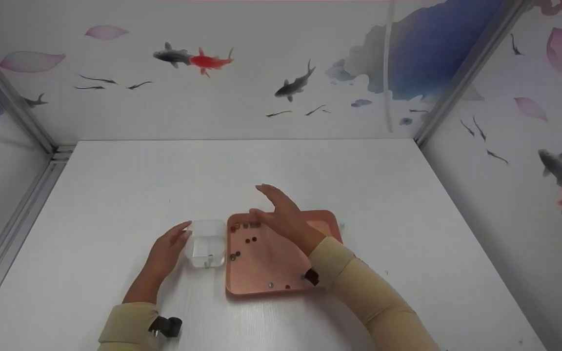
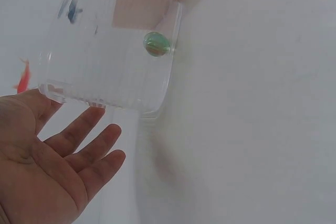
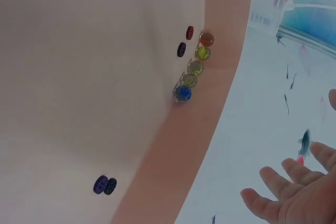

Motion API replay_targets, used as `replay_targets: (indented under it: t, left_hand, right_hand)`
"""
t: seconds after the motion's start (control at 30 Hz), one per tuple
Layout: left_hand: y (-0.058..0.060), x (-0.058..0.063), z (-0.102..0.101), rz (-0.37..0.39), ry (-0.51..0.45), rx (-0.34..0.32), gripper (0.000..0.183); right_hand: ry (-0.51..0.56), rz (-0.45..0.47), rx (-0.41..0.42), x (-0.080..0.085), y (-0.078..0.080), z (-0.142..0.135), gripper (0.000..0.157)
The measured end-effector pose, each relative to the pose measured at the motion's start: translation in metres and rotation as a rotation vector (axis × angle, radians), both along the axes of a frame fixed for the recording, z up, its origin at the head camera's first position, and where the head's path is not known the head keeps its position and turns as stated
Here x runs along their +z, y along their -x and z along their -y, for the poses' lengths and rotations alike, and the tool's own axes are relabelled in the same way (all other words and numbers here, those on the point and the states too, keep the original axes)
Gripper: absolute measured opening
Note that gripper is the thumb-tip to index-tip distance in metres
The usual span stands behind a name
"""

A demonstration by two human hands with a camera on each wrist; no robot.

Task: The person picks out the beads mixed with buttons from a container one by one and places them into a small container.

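A clear plastic container (image 1: 206, 228) stands against the left side of a pink tray (image 1: 271, 265). One green marble (image 2: 156, 44) shows through its wall in the left wrist view. My left hand (image 1: 165, 251) is at the container's left side, fingers extended and fingertips at its edge. Above the tray's far side hovers my right hand (image 1: 286, 217), fingers spread and holding nothing. Along the tray's wall sits a row of glass marbles (image 3: 195, 67), with a red button (image 3: 189, 32) and a black button (image 3: 181, 50) nearby. A purple button (image 3: 100, 184) touches another dark one.
The white table (image 1: 203, 175) extends around the tray and container. Walls printed with fish (image 1: 293, 87) stand at the back and sides. More small pieces, including a red one (image 1: 287, 287), lie along the tray's near edge.
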State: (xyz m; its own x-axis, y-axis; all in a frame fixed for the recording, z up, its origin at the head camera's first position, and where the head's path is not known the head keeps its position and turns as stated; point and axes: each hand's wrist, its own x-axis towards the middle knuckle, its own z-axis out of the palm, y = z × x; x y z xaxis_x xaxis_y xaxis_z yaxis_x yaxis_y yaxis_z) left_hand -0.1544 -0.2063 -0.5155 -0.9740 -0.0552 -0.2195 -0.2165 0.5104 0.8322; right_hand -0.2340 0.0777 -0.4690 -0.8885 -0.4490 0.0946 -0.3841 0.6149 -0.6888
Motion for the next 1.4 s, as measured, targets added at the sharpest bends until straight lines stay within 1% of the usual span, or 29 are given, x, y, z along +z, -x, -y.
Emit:
replay_targets:
  t: [0.3, 0.57, 1.03, 1.1, 1.3, 1.4]
  left_hand:
    - [0.000, -0.003, 0.002, -0.021, -0.025, -0.007, 0.049]
    - [-0.001, -0.002, 0.002, -0.028, -0.022, -0.002, 0.048]
    - [-0.002, -0.001, 0.000, -0.047, -0.022, 0.005, 0.047]
    - [-0.002, -0.001, 0.000, -0.044, -0.020, 0.006, 0.047]
    - [0.000, 0.000, 0.000, 0.000, -0.012, -0.009, 0.049]
    - [0.001, -0.002, 0.000, 0.004, -0.010, -0.015, 0.050]
  right_hand:
    - [0.071, 0.027, -0.035, -0.005, 0.004, -0.006, 0.062]
    - [0.103, 0.089, -0.074, -0.009, 0.006, -0.008, 0.061]
    - [0.160, 0.115, -0.043, -0.013, 0.008, -0.011, 0.058]
    - [0.166, 0.119, -0.041, -0.014, 0.009, -0.012, 0.058]
    - [0.199, 0.151, -0.040, -0.018, 0.012, -0.014, 0.055]
    - [0.201, 0.169, -0.044, -0.020, 0.013, -0.015, 0.053]
